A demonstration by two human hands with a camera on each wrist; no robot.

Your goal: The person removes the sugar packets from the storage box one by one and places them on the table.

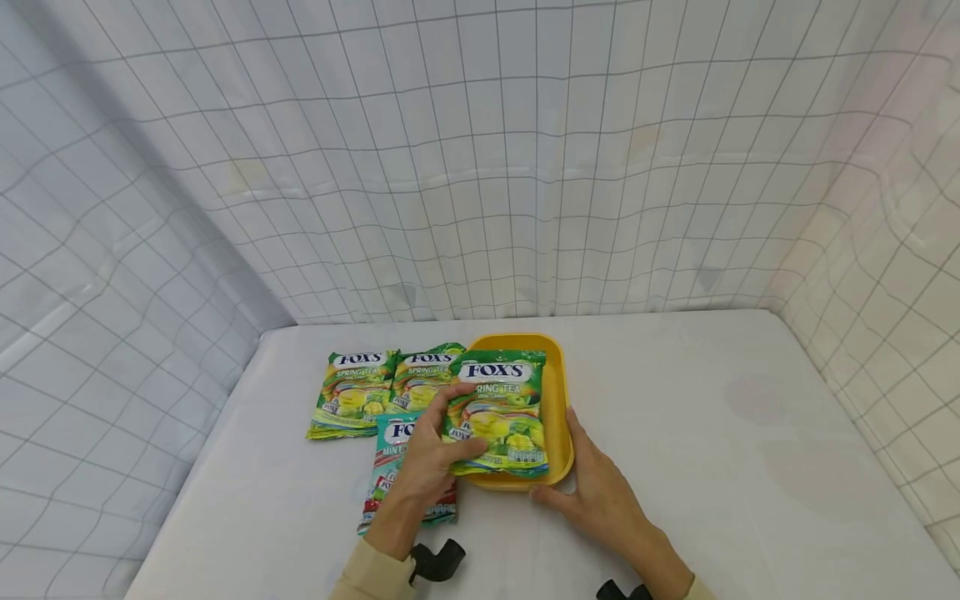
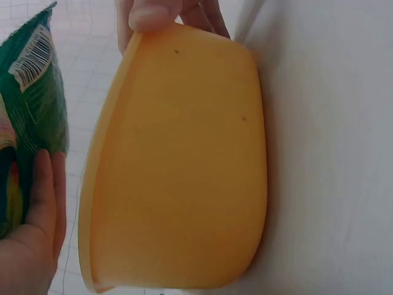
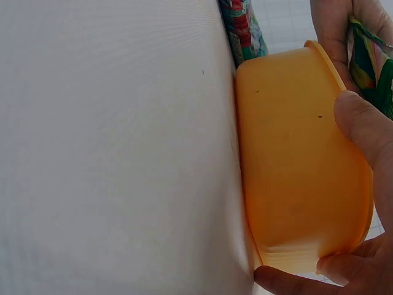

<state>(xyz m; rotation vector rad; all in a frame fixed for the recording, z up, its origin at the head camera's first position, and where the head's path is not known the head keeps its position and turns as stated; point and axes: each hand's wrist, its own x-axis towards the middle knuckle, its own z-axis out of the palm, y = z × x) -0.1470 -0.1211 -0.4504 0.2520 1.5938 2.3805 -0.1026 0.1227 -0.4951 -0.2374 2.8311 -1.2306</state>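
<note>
My left hand (image 1: pixel 431 458) grips a green Fox's Spring Tea candy bag (image 1: pixel 510 408) by its left side, above the yellow plastic tub (image 1: pixel 558 400). In the left wrist view the bag (image 2: pixel 40 92) stands apart from the tub's rim (image 2: pixel 89 203). My right hand (image 1: pixel 603 492) holds the tub at its near right corner. The right wrist view shows that thumb on the rim and the fingers along the side of the tub (image 3: pixel 295 160). The bag hides most of the tub's inside.
Two more green Spring Tea bags (image 1: pixel 352 396) (image 1: pixel 420 383) lie left of the tub. A teal and red Fox's mint candy bag (image 1: pixel 386 454) lies partly under my left forearm. White grid-lined curtains (image 1: pixel 510 183) hang behind and beside the white table (image 1: pixel 690 400).
</note>
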